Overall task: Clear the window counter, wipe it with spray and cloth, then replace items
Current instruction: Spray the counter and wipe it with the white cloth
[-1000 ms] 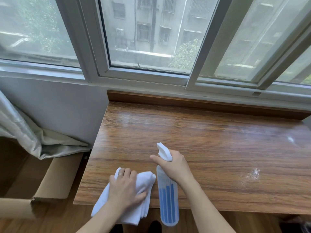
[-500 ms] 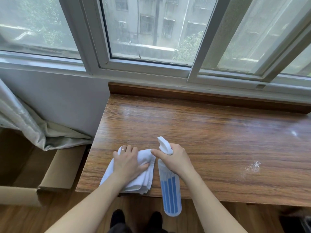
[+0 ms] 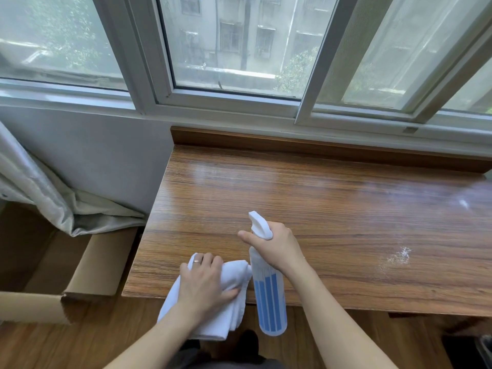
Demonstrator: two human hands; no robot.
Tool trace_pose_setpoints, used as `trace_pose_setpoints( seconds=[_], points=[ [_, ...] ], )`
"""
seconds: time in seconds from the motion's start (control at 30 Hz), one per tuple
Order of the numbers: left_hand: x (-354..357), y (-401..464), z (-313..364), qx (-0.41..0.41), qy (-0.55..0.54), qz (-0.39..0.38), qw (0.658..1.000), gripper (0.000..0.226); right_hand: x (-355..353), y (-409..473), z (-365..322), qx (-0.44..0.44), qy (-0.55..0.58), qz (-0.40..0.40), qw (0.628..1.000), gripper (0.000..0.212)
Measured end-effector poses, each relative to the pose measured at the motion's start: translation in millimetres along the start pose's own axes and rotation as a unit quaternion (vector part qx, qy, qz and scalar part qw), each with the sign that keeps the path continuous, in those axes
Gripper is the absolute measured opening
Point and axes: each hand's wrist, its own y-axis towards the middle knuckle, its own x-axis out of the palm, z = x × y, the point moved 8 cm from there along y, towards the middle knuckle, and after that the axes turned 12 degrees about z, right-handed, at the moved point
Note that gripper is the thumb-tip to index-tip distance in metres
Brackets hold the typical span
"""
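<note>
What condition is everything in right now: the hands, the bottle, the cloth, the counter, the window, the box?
Left hand: pressing down on the cloth.
Right hand: gripping the spray bottle's neck.
Spray bottle: held tilted, nozzle aimed away over the counter, partly full of blue liquid.
Cloth: bunched, overhanging the counter's near edge.
Counter: bare wood, white spray patch at right.
Window: its sashes look closed.
Cardboard box: open.

The wooden window counter (image 3: 332,209) runs under the window — glossy, with a whitish speckled patch (image 3: 398,258) toward its right. A folded white cloth (image 3: 231,272) lies on its near left edge, partly overhanging.
</note>
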Motion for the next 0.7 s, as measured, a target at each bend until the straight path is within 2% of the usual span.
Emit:
trace_pose_setpoints(
  seconds=[0.13, 0.27, 0.37, 0.57, 0.7],
  points=[
    [12.3, 44.0, -24.9, -0.034, 0.017, -0.008, 0.999, 0.067, -2.8, -1.3, 0.5, 0.001, -0.001, -0.004, 1.000, 0.047],
    [26.1, 81.8, -49.8, -0.090, 0.034, -0.051, 0.994, 0.079, -9.4, 1.8, -1.1, -0.001, -0.004, -0.008, 1.000, 0.049],
    [29.2, 89.7, -54.6, -0.099, 0.031, -0.042, 0.994, 0.083, -16.1, 7.8, -2.5, -0.004, 0.003, -0.009, 1.000, 0.050],
    [31.2, 92.9, -58.3, -0.100, 0.026, -0.019, 0.994, 0.078, -17.5, 20.7, -4.5, -0.013, -0.022, -0.041, 0.999, 0.051],
    [28.5, 98.4, -58.4, -0.087, 0.014, 0.001, 0.996, 0.072, -13.9, 30.3, -2.8, 0.023, -0.033, -0.045, 0.998, 0.056]
  ],
)
